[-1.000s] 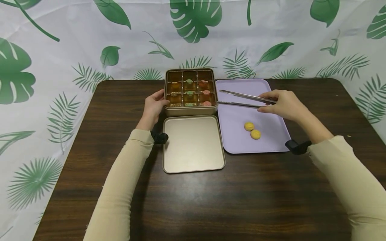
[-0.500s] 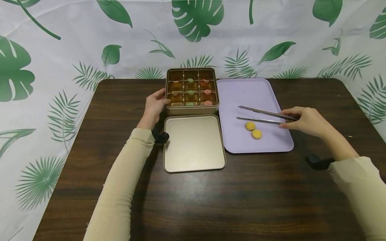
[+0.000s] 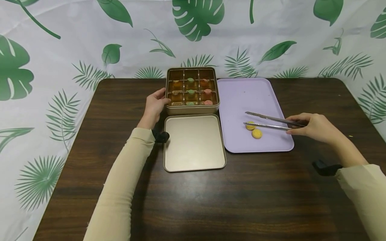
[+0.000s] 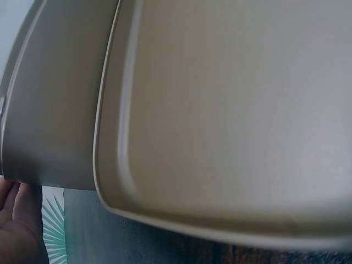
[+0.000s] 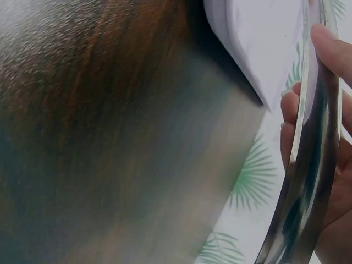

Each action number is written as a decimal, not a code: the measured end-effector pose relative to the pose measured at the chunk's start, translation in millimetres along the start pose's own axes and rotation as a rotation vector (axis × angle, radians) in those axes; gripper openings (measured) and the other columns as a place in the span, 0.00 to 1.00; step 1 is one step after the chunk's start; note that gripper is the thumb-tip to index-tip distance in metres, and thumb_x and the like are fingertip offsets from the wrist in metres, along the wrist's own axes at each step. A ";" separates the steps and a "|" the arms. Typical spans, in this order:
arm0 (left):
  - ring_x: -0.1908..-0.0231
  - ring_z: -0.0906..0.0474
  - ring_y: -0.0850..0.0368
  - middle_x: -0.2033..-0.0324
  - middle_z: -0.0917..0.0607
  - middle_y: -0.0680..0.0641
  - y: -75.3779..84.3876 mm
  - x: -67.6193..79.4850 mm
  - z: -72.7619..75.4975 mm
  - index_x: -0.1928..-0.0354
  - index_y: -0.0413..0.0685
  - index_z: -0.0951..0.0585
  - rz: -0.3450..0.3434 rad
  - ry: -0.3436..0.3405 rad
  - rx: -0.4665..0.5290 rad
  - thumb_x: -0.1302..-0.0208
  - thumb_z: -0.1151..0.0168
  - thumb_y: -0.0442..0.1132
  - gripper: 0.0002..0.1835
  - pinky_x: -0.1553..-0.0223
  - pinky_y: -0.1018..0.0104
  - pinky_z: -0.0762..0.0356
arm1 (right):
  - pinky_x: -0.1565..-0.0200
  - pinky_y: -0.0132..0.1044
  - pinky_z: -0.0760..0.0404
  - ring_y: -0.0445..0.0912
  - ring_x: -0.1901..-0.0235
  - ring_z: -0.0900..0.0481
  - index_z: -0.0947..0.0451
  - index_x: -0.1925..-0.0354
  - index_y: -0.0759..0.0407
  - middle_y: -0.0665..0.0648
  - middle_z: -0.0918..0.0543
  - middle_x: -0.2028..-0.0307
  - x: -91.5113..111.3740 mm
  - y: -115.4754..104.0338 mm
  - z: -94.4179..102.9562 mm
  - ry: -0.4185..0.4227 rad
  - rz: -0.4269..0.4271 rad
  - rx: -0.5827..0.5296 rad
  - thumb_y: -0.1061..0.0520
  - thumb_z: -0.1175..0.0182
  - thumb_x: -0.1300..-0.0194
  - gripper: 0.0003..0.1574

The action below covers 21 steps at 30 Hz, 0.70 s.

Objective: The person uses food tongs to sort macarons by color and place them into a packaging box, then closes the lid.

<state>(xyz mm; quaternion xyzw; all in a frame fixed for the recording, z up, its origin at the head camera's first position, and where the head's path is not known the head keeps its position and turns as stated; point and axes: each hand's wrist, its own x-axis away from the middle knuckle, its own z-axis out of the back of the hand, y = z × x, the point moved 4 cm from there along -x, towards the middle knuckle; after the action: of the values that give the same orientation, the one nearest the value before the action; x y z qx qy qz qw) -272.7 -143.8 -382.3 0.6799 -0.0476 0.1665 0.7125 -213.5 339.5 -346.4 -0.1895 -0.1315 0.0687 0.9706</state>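
Note:
My left hand (image 3: 153,107) holds the left side of a square gold tin (image 3: 193,110), thumb at its front corner. A divided amber insert in the tin bears small round pieces: green (image 3: 190,91), pink (image 3: 208,91) and some yellowish ones. My right hand (image 3: 316,127) grips metal tongs (image 3: 271,118) with their arms spread apart over the lilac tray (image 3: 241,97). Two yellow macaron-like rounds lie there, the nearer one (image 3: 257,134) fully visible. The tongs' lower arm crosses in front of the farther yellow round (image 3: 250,128). Nothing is between the tong tips.
The tin's flat gold lid (image 3: 194,144) lies in front of it, left of the tray. All stand on a dark wooden table (image 3: 193,207). A white leaf-print cloth (image 3: 138,40) hangs behind the table.
My right hand has drawn the tongs from beside the tin, right and toward me, to the yellow rounds. My left hand stays at the tin.

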 end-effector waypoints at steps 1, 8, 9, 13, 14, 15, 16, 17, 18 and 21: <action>0.31 0.36 0.52 0.32 0.32 0.43 0.1 0.3 -0.1 0.30 0.46 0.35 0.000 0.000 0.000 0.35 0.46 0.25 0.31 0.32 0.61 0.35 | 0.68 0.28 0.29 0.38 0.65 0.26 0.20 0.48 0.60 0.67 0.17 0.53 0.5 0.5 -0.5 -0.001 0.000 0.003 0.41 0.27 0.51 0.36; 0.31 0.36 0.52 0.31 0.32 0.43 -0.5 -0.9 0.2 0.30 0.45 0.35 0.000 0.000 -0.006 0.35 0.47 0.25 0.31 0.32 0.61 0.35 | 0.64 0.35 0.27 0.53 0.57 0.24 0.20 0.48 0.61 0.68 0.18 0.51 3.3 3.1 -3.2 -0.023 -0.004 0.003 0.41 0.28 0.50 0.37; 0.31 0.36 0.53 0.31 0.32 0.43 -0.4 -0.8 0.2 0.30 0.46 0.35 0.000 0.001 -0.005 0.35 0.47 0.26 0.31 0.32 0.61 0.35 | 0.64 0.35 0.27 0.54 0.57 0.24 0.20 0.48 0.60 0.68 0.18 0.51 3.6 3.6 -3.4 -0.024 -0.006 0.007 0.40 0.28 0.50 0.37; 0.32 0.35 0.53 0.32 0.31 0.43 0.2 0.8 0.2 0.31 0.46 0.34 -0.017 0.003 -0.013 0.35 0.46 0.26 0.30 0.33 0.63 0.33 | 0.64 0.35 0.28 0.54 0.56 0.24 0.20 0.47 0.60 0.69 0.19 0.50 4.6 4.9 -4.3 -0.038 0.000 0.004 0.40 0.28 0.49 0.37; 0.33 0.34 0.54 0.33 0.30 0.44 0.5 1.8 0.2 0.32 0.47 0.32 -0.027 0.007 -0.001 0.36 0.45 0.26 0.30 0.35 0.65 0.31 | 0.64 0.35 0.28 0.54 0.57 0.24 0.20 0.48 0.60 0.69 0.19 0.50 4.8 5.2 -4.1 -0.035 0.001 0.006 0.40 0.28 0.50 0.36; 0.34 0.33 0.55 0.33 0.29 0.44 0.8 2.5 0.3 0.32 0.47 0.32 -0.030 0.008 -0.003 0.36 0.45 0.27 0.29 0.36 0.66 0.31 | 0.64 0.35 0.28 0.54 0.57 0.24 0.19 0.48 0.59 0.68 0.18 0.50 4.8 5.8 -3.5 -0.027 -0.001 0.014 0.40 0.28 0.50 0.36; 0.34 0.33 0.54 0.33 0.29 0.44 1.1 2.9 0.4 0.32 0.47 0.32 -0.033 0.007 -0.007 0.36 0.45 0.27 0.29 0.36 0.66 0.30 | 0.63 0.36 0.28 0.54 0.56 0.24 0.19 0.48 0.59 0.69 0.19 0.50 4.9 6.1 -3.0 -0.025 0.006 0.015 0.41 0.28 0.50 0.35; 0.34 0.33 0.55 0.34 0.29 0.44 1.2 3.3 0.4 0.32 0.47 0.32 -0.034 0.005 -0.011 0.35 0.45 0.27 0.29 0.36 0.66 0.30 | 0.63 0.38 0.27 0.55 0.56 0.24 0.19 0.48 0.59 0.69 0.19 0.50 4.8 6.6 -2.4 -0.018 0.008 0.022 0.41 0.28 0.49 0.35; 0.34 0.33 0.54 0.33 0.29 0.44 1.2 3.5 0.5 0.31 0.47 0.33 -0.031 0.002 -0.014 0.35 0.45 0.27 0.29 0.36 0.66 0.30 | 0.62 0.40 0.26 0.56 0.55 0.23 0.19 0.48 0.59 0.69 0.19 0.49 4.8 7.0 -1.7 -0.011 0.010 0.029 0.42 0.28 0.49 0.34; 0.32 0.36 0.53 0.32 0.31 0.44 1.1 3.3 1.0 0.30 0.47 0.35 -0.011 -0.008 -0.026 0.34 0.46 0.28 0.30 0.33 0.62 0.34 | 0.60 0.44 0.24 0.59 0.53 0.22 0.18 0.49 0.60 0.70 0.19 0.50 4.1 8.3 -1.0 0.006 0.028 0.042 0.45 0.27 0.49 0.32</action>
<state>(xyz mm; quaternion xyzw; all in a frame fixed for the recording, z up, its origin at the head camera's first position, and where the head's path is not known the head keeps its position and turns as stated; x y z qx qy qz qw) -269.8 -144.3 -380.2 0.6717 -0.0489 0.1591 0.7219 -210.1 347.4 -349.5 -0.1710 -0.1245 0.0843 0.9737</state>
